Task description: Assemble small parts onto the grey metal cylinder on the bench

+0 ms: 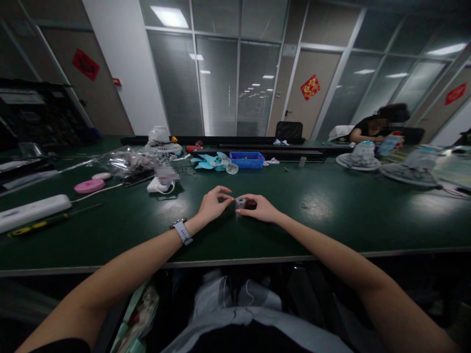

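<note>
Cylinder (240,202), small, metallic, upright: on your side of the blue bin (247,165); whether it touches the worktop (235,240) cannot be told. Your right hand (263,208): fingers pinching the cylinder. Your left hand (212,205): fingers curved, tips just beside it; whether they pinch anything cannot be told. Step in hand, by judgement: close two-handed work on the cylinder. Next move, likewise judged: calls for your steady right hold and exact left fingertips.
</note>
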A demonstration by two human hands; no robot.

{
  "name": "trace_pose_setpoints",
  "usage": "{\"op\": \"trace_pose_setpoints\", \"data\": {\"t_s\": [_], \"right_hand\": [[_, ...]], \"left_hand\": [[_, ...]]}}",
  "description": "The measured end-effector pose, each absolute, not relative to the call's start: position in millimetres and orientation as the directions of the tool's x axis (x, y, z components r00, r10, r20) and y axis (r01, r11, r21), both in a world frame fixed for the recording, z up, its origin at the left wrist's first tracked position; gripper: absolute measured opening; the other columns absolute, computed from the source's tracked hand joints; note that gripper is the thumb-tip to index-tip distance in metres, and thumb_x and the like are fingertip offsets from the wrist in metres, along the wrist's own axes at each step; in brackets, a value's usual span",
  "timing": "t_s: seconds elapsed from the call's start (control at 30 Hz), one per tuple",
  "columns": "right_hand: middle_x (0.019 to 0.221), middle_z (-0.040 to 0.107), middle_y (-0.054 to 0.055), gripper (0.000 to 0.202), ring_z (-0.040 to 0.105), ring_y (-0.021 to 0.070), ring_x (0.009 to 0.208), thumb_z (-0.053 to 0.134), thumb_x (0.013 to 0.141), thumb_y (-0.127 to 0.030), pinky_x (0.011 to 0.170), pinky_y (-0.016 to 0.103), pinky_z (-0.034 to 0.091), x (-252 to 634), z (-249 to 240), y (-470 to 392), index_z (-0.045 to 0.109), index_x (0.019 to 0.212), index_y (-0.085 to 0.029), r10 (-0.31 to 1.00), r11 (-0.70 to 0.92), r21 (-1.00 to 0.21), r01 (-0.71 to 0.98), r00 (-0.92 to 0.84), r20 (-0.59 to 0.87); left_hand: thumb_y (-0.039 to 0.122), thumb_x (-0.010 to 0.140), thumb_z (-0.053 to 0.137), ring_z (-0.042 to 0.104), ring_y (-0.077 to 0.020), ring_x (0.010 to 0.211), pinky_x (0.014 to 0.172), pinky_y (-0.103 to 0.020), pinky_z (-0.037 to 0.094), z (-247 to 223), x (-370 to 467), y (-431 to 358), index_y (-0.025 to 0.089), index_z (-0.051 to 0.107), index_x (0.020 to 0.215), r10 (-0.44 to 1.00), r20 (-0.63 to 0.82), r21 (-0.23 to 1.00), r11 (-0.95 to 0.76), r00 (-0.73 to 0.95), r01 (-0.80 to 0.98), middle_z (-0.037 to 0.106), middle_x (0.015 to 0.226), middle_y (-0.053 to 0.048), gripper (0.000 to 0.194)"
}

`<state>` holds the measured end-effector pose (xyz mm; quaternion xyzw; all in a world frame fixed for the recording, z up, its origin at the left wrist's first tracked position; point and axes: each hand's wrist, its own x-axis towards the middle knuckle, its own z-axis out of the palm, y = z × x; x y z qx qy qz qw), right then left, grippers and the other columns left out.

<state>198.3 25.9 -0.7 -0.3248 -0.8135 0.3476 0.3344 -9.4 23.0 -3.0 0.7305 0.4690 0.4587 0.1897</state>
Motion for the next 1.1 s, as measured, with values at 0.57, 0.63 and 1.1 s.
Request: {"op": "trace_pose_setpoints", "data": {"t_s": [0.57,0.63,1.1], "right_hand": [[0.093,0.068,0.006,0.040,0.065,0.0181,0.084,0.071,0.073,-0.039,0.080,0.032,0.051,199,0,25,0.062,0.103,-0.014,0.738,0.570,-0.776,0.270,-0.584,0.338],[0.094,0.069,0.006,0.040,0.065,0.0187,0.085,0.071,0.073,-0.039,0.080,0.033,0.051,199,-1,26,0.062,0.103,-0.014,0.741,0.569,-0.774,0.279,-0.581,0.336],[0.090,0.069,0.004,0.039,0.064,0.0167,0.080,0.071,0.073,-0.039,0.077,0.030,0.050,198,-2,27,0.063,0.102,-0.015,0.748,0.578,-0.757,0.304,-0.568,0.343]], "left_hand": [[0.027,0.081,0.063,0.068,-0.0203,0.095,0.093,-0.037,0.045,15,10,4,0.019,0.054,0.102,0.770,0.584,0.696,-0.638,0.256,0.330,0.073,0.093,-0.005,0.024],[0.026,0.083,0.060,0.068,-0.0195,0.094,0.092,-0.036,0.045,16,10,3,0.019,0.054,0.103,0.770,0.573,0.698,-0.638,0.280,0.324,0.072,0.094,-0.005,0.023],[0.017,0.090,0.042,0.054,-0.0247,0.110,0.093,-0.041,0.039,23,2,1,0.018,0.054,0.118,0.532,0.596,0.093,-0.790,0.602,0.606,0.063,0.115,-0.012,0.030]]}}
